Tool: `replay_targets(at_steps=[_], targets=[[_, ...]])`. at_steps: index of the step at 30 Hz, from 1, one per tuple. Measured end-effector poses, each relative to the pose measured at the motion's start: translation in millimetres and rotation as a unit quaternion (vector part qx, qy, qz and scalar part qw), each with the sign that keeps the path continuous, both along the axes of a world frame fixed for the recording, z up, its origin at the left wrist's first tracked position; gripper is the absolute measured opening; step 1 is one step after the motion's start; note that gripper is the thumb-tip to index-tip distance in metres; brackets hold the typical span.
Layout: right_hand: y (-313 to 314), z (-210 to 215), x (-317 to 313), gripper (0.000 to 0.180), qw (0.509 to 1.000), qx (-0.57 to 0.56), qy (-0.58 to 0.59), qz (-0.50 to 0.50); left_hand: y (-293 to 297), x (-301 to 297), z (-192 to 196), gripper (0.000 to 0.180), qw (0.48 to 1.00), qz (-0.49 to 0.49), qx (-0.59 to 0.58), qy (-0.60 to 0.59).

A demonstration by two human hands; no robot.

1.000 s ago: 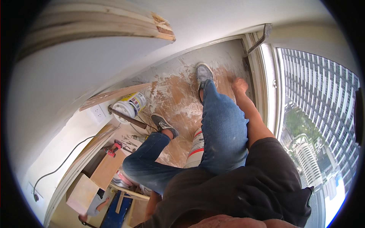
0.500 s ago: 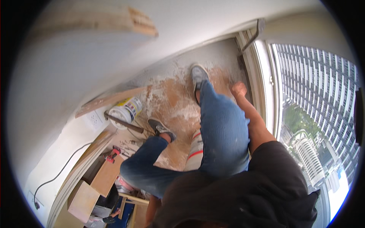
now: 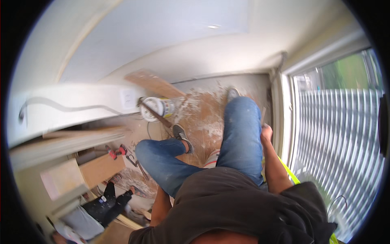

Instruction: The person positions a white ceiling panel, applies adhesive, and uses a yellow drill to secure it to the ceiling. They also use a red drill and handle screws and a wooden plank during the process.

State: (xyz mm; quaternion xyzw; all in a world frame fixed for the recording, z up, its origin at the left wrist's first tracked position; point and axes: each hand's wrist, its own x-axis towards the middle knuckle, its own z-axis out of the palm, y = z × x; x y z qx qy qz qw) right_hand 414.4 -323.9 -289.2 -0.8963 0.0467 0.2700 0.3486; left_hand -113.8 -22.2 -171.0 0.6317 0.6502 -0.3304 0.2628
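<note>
My right hand [image 3: 266,133] is beside my right knee, close to the window frame. Its fingers are closed round a thin, light-brown strip [image 3: 263,115] that points away from me. My left forearm [image 3: 161,206] runs down behind my left thigh, and the hand there is hidden. I sit with my knees apart over a white bucket [image 3: 212,158] with a red band, partly covered by my legs. Ahead on the left stands a lidded white bucket [image 3: 151,109], and a long-handled tool like a hammer [image 3: 157,114] lies across it.
A wooden board [image 3: 156,83] leans near the wall by the bucket. A red drill [image 3: 117,151] sits by a wooden panel [image 3: 101,168]. A person in dark trousers [image 3: 106,205] is at lower left. The window [image 3: 337,122] lies right; a blurred cord [image 3: 69,106] runs along the left wall.
The view has swung, bringing more of the lower left and the other person into sight. My right hand has drawn back toward my knee, and a thin strip now shows in it.
</note>
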Motion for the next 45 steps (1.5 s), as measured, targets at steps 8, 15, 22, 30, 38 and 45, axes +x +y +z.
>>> replay_targets(at_steps=[8, 15, 22, 30, 38, 45], targets=[[-25, 114, 49, 0.053, 0.967, 0.226, 0.005, -0.117, 4, -68, -43, 0.030, 0.940, 0.298, 0.150, -0.069], [60, 291, 34, 0.031, 0.927, 0.346, -0.147, 0.001, 49, -35, 46, 0.039, 0.566, 0.463, 0.485, -0.481], [188, 374, -112, 0.017, 0.870, 0.367, -0.030, 0.326, 5, 148, 253, 0.045, 0.545, 0.286, 0.141, -0.775], [211, 371, -161, 0.018, 0.824, 0.316, 0.122, 0.454, 3, 183, 247, 0.019, 0.558, 0.207, 0.040, -0.802], [204, 361, -167, 0.013, 0.830, 0.357, 0.135, 0.407, -12, 196, 224, 0.010, 0.599, 0.101, 0.168, -0.776], [217, 353, -177, 0.014, 0.842, 0.353, 0.141, 0.382, -6, 193, 215, 0.009, 0.558, -0.014, 0.383, -0.736]])
